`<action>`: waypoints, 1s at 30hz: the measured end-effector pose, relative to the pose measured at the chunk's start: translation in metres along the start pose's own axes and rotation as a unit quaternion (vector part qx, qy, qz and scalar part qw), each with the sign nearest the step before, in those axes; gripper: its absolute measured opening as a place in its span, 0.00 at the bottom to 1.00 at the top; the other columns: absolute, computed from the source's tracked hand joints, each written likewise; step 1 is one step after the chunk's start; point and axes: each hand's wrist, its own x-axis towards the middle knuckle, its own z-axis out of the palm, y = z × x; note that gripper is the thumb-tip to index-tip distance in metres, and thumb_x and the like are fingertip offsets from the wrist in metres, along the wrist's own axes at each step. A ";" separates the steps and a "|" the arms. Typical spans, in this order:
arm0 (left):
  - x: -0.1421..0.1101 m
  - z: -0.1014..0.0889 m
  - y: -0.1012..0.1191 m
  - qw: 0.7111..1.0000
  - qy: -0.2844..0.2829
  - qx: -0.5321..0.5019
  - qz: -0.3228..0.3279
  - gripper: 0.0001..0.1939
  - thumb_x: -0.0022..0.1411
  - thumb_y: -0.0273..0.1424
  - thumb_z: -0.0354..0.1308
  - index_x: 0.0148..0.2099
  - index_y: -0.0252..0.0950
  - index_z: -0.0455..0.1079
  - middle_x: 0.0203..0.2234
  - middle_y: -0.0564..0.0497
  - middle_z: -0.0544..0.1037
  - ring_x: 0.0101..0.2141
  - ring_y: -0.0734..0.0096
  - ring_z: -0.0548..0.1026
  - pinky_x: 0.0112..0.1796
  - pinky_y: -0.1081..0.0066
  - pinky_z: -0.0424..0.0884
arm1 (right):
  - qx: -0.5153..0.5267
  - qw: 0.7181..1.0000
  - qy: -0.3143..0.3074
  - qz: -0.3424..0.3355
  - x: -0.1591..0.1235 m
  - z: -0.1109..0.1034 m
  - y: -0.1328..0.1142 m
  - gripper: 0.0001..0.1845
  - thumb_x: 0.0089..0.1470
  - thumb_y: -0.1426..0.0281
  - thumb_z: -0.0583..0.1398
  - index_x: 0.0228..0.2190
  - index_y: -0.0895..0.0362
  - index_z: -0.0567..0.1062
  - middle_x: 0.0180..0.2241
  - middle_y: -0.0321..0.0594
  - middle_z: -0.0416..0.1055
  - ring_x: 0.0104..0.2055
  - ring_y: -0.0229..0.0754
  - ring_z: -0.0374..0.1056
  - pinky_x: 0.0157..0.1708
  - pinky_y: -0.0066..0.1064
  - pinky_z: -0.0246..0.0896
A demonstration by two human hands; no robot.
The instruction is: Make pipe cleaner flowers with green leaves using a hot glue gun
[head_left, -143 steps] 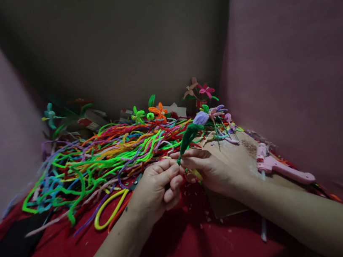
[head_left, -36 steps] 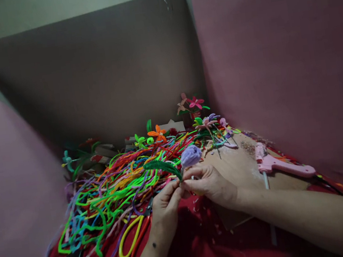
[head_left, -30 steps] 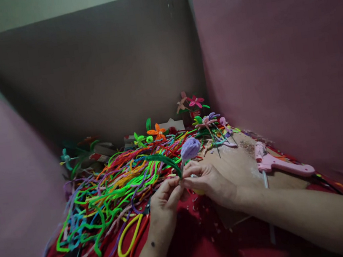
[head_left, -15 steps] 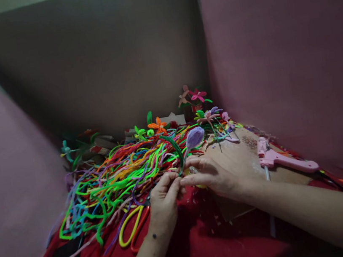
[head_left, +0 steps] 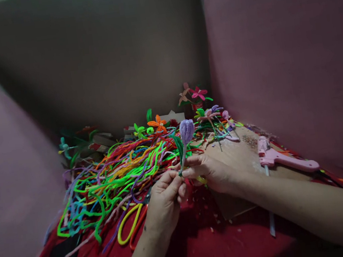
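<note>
A pipe-cleaner flower (head_left: 187, 131) with a purple bud stands upright between my hands, a dark green leaf (head_left: 179, 148) beside its stem. My left hand (head_left: 165, 193) is closed, thumb and fingers pinching the low end of the stem. From the other side my right hand (head_left: 208, 172) closes its fingertips on the stem and leaf base, just above the left thumb. Behind my left wrist lie scissors (head_left: 130, 223) with yellow and red handles. The fingers hide the stem's bottom end.
A big heap of coloured pipe cleaners (head_left: 126, 173) spreads behind and left. On the right a pink glue gun (head_left: 286, 159) rests on a cardboard sheet (head_left: 233, 158). Finished flowers (head_left: 209, 114) lie at the back, near the walls. Red cloth (head_left: 206, 242) covers the front.
The purple flower has turned more upright and shifted slightly left, and the green leaf now lies close along its stem. My right hand's fingers have drawn in on the stem.
</note>
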 end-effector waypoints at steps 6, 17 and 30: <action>-0.001 -0.002 0.001 0.991 -0.081 -0.083 -0.067 0.10 0.57 0.32 0.60 0.40 0.34 0.67 0.12 0.62 0.60 0.14 0.86 0.50 0.18 0.81 0.49 | 0.005 1.000 0.011 0.015 0.000 -0.001 0.002 0.13 0.31 0.71 0.69 0.25 0.60 0.78 0.19 0.32 0.70 0.22 0.32 0.62 0.25 0.26 0.54; -0.006 0.002 -0.005 0.938 0.052 0.309 0.145 0.07 0.58 0.32 0.56 0.40 0.36 0.69 0.26 0.54 0.73 0.25 0.76 0.69 0.28 0.77 0.64 | 0.021 0.998 0.040 -0.040 0.003 -0.002 0.007 0.11 0.32 0.71 0.69 0.24 0.60 0.77 0.22 0.34 0.71 0.24 0.35 0.65 0.29 0.29 0.58; -0.004 -0.001 -0.004 0.957 0.065 0.272 0.079 0.07 0.60 0.34 0.53 0.32 0.36 0.66 0.17 0.58 0.67 0.17 0.81 0.62 0.19 0.79 0.58 | -0.087 0.992 0.038 -0.088 -0.006 0.005 0.001 0.15 0.35 0.65 0.69 0.26 0.60 0.76 0.27 0.36 0.72 0.28 0.37 0.66 0.32 0.32 0.61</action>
